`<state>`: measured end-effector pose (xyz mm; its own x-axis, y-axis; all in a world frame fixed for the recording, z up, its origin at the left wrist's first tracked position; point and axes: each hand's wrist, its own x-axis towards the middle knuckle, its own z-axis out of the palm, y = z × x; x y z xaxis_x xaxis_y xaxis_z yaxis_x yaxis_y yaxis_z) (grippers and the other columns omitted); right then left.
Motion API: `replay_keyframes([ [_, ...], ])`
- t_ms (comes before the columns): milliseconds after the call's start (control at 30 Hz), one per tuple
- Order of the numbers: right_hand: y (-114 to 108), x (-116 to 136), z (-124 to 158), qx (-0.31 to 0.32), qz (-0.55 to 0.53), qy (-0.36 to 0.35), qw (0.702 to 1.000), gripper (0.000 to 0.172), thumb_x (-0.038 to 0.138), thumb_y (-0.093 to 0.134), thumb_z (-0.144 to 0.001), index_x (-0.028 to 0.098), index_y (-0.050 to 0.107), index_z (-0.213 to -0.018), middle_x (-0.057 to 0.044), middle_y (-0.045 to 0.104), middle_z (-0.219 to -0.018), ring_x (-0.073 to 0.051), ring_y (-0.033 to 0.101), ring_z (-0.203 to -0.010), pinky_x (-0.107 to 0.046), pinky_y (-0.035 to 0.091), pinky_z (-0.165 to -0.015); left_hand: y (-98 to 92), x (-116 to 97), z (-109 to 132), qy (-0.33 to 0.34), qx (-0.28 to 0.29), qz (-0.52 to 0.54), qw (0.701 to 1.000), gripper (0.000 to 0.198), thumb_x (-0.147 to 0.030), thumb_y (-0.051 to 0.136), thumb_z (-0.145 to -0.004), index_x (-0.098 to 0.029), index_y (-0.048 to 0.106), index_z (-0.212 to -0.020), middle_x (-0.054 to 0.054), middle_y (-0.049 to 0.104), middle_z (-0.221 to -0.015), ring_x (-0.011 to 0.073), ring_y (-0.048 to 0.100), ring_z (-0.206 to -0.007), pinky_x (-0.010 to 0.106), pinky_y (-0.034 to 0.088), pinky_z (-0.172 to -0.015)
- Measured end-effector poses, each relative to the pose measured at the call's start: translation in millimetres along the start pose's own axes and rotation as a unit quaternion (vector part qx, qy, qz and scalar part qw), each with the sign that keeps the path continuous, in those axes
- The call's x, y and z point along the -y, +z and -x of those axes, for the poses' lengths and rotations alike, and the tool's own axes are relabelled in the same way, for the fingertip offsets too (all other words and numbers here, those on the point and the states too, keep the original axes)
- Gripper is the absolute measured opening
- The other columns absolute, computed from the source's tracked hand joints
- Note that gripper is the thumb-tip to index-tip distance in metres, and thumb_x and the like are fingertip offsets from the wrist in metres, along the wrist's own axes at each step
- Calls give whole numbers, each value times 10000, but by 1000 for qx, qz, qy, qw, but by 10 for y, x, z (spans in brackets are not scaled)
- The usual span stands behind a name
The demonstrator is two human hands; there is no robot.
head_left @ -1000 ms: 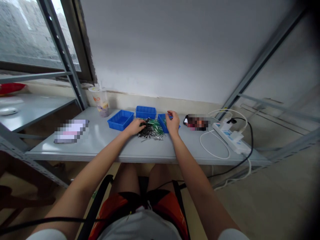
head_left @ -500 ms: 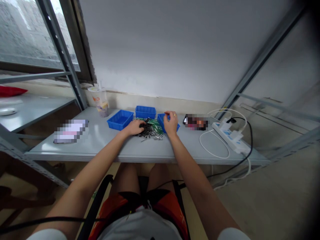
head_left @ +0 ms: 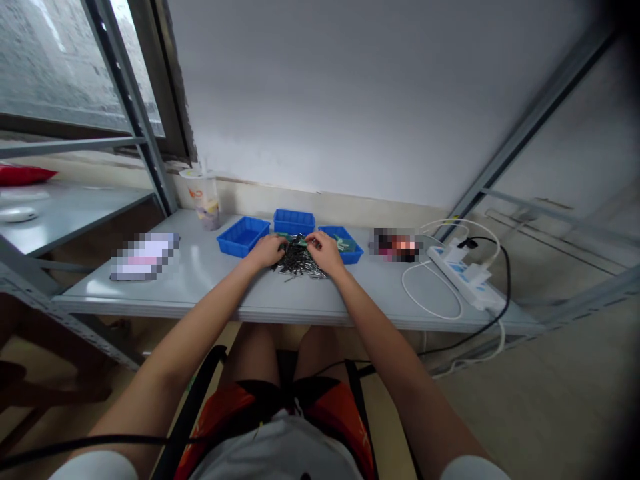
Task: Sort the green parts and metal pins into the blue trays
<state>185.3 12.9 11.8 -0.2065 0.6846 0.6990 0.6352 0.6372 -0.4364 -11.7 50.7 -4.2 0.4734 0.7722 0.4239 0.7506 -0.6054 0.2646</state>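
A loose pile of small, thin metal pieces [head_left: 303,266], dark on the left and silver toward the front right, lies on the grey shelf top; their exact kind is too small to tell. My left hand [head_left: 267,252] rests at the pile's left edge, fingers curled into the dark pieces, so what they hold is hidden. On the pile's right side my right hand [head_left: 326,252] has its fingers closed together at a small green piece [head_left: 303,244]. Just beyond that hand, the right blue bin [head_left: 356,256] holds several green pieces [head_left: 344,245].
Two more blue bins, a left one [head_left: 231,247] and a back one [head_left: 294,220], stand around the pile. A drink cup [head_left: 206,203] and a phone [head_left: 144,257] are to the left. Rightward lie another phone [head_left: 397,245] and a power strip [head_left: 463,277] with looping cables.
My right hand has moved left and down from over the right bin to the pile. Green pieces now show in that bin, and fewer are visible on the pile. My left hand stays beside it.
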Motion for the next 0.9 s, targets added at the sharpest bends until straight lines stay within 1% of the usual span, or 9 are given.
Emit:
replay_keyframes([
  [100,7,-14,2,8,-2,4,1000,166,128,474,-736,191,615,-797,-19,580,-752,-151,518,-660,-273,425,-669,16,13,6,-6,0,-1,1000,294,-165,494,-728,-176,676,-959,109,677,-942,246,616,-907,322,463,-847],
  [167,12,-18,4,14,-4,3,1000,168,128,473,-733,193,615,-795,-19,582,-755,-151,524,-664,-273,426,-670,21,21,3,-1,6,2,1000,299,-160,484,-732,-178,672,-963,111,678,-946,251,619,-897,327,469,-824],
  [300,14,-17,6,16,-8,9,1000,170,128,478,-725,197,617,-796,-20,592,-761,-152,525,-657,-280,434,-681,2,25,-17,23,15,17,999,332,-111,464,-712,-176,666,-968,115,675,-961,260,618,-894,331,470,-798],
  [400,11,-17,5,15,-9,11,1000,173,127,478,-722,198,617,-796,-22,598,-765,-156,530,-669,-283,436,-685,-34,11,-36,44,4,25,999,324,-85,470,-698,-171,668,-940,102,670,-926,246,609,-889,320,461,-809],
  [533,13,-22,4,16,-2,6,1000,167,125,479,-731,195,613,-802,-19,605,-779,-149,533,-675,-278,435,-694,-102,-51,-51,47,-42,40,997,254,-112,480,-736,-154,665,-905,90,661,-898,220,598,-861,317,459,-810],
  [633,20,-23,6,20,-13,8,1000,167,143,484,-755,191,610,-853,-23,610,-801,-148,542,-683,-278,439,-693,-156,-135,-49,58,-88,92,990,217,-144,469,-786,-149,658,-892,76,658,-884,196,595,-837,307,461,-792],
  [700,28,-21,7,21,-27,13,999,170,190,507,-776,188,601,-917,-30,613,-828,-149,549,-687,-284,446,-690,-185,-200,-43,75,-113,136,981,202,-157,470,-808,-157,655,-889,62,659,-886,178,594,-843,295,459,-793],
  [800,37,-10,10,20,-43,22,999,238,279,564,-781,187,582,-1000,-40,615,-884,-147,556,-692,-289,454,-691,-210,-282,-28,93,-139,195,966,179,-184,484,-832,-167,655,-879,49,663,-899,161,595,-863,283,456,-807],
  [900,36,9,14,26,-55,28,998,271,325,586,-780,185,587,-1012,-38,623,-883,-141,557,-685,-279,452,-677,-216,-329,-10,106,-154,237,953,155,-221,523,-833,-160,661,-866,52,673,-891,159,601,-856,282,458,-804],
])
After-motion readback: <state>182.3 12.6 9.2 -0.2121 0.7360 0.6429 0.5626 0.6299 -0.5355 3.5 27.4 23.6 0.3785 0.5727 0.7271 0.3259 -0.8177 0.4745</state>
